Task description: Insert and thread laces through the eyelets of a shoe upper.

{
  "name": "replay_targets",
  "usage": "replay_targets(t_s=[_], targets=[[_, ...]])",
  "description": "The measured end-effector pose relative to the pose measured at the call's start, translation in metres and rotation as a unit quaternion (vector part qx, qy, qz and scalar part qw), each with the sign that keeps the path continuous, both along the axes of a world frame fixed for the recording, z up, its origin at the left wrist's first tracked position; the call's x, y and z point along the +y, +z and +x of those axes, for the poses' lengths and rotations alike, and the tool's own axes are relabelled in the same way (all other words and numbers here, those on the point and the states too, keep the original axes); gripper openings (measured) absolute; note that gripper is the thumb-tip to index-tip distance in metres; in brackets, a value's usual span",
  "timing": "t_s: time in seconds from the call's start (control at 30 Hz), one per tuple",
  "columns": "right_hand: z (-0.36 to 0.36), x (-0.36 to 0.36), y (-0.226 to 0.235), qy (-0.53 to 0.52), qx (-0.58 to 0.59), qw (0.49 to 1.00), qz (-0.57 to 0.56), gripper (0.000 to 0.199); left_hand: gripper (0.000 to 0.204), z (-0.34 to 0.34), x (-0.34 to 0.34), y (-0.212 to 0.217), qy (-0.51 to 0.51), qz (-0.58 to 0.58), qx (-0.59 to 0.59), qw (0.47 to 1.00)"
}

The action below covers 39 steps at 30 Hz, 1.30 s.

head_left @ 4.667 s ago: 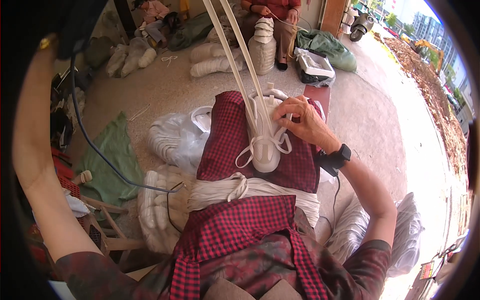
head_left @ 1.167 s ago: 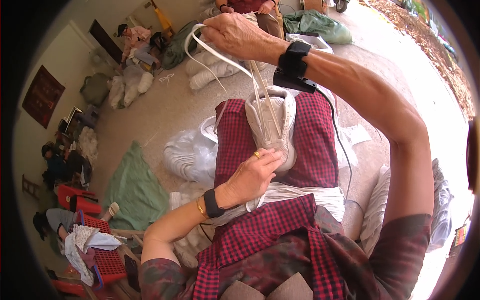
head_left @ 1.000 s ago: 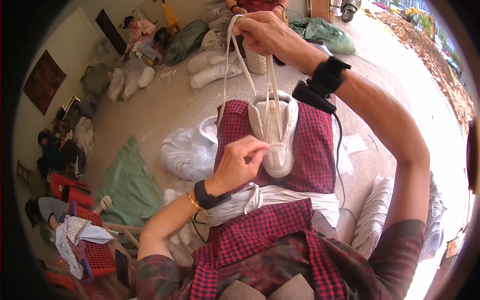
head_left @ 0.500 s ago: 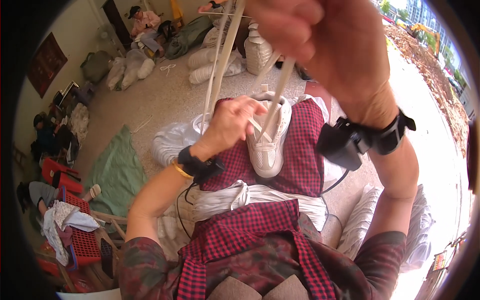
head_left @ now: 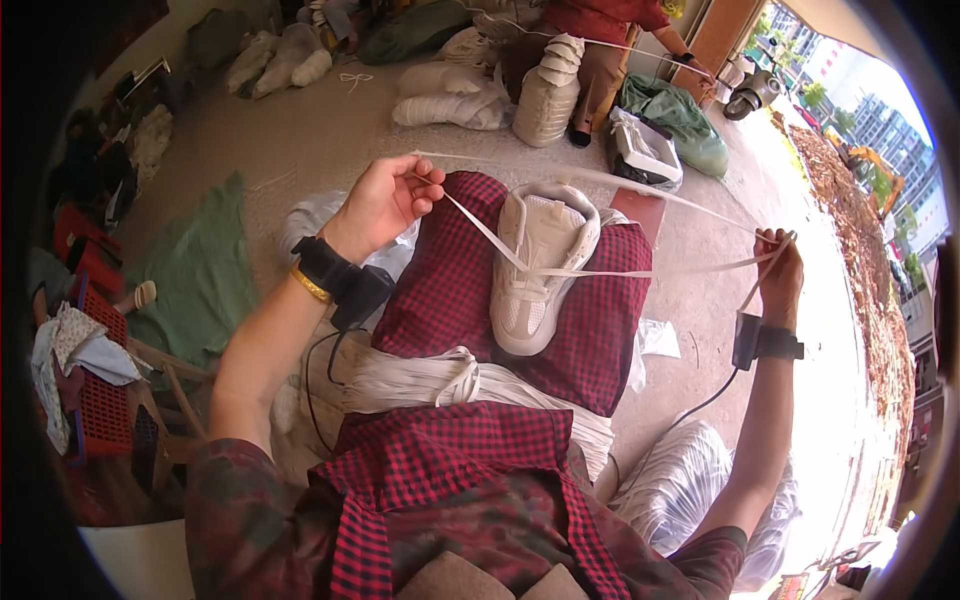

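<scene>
A white sneaker [head_left: 527,312] rests on my lap over a red-and-black checked apron [head_left: 440,250], its toe toward me. A flat white shoelace [head_left: 610,272] runs from its lower eyelets out to both sides. My left hand [head_left: 395,198], left of the shoe's collar, is closed in a pinch on one part of the lace. Far out to the right, my right hand [head_left: 780,268] is closed on the other part, which is drawn taut. A lace span also stretches between the hands beyond the shoe. Across my waist lies a bundle of white laces [head_left: 420,383].
Ahead, a person in red [head_left: 600,20] sits beside a stack of white shoe parts [head_left: 548,100]. Wrapped bundles [head_left: 450,108] lie to its left. A green cloth [head_left: 200,270] and a red plastic basket [head_left: 103,400] are at my left. Plastic-wrapped bundles [head_left: 680,480] lie at my right.
My right hand has swung down and far out to the right with the lace. My left hand has moved up and left, off the shoe. The lace is now spread wide.
</scene>
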State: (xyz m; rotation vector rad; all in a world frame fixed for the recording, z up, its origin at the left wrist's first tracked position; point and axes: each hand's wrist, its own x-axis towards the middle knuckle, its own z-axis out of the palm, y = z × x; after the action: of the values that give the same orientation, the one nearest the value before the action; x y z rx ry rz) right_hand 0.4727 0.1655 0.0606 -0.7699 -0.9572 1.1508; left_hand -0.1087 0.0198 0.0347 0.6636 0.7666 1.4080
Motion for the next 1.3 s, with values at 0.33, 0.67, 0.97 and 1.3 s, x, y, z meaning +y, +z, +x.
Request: replay_targets(t_s=[0.33,0.67,0.97,1.3], targets=[[0.044,-0.016,-0.086,0.167,-0.112,0.978,-0.056,0.030,0.020,-0.091,0.010,-0.004,-0.082,0.118,-0.094,0.985],[0.093,-0.038,-0.062,-0.005,-0.838,0.539,-0.089,0.055,0.020,-0.083,0.014,0.014,-0.009,-0.256,0.730,0.634],[-0.201,-0.144,0.007,0.194,-0.632,0.694,0.287,0.038,0.028,0.077,-0.022,0.005,-0.054,0.375,0.643,0.666],[-0.221,-0.150,-0.025,0.187,-0.643,0.665,0.332,0.015,0.014,0.063,-0.019,-0.015,-0.027,0.483,0.699,0.527]])
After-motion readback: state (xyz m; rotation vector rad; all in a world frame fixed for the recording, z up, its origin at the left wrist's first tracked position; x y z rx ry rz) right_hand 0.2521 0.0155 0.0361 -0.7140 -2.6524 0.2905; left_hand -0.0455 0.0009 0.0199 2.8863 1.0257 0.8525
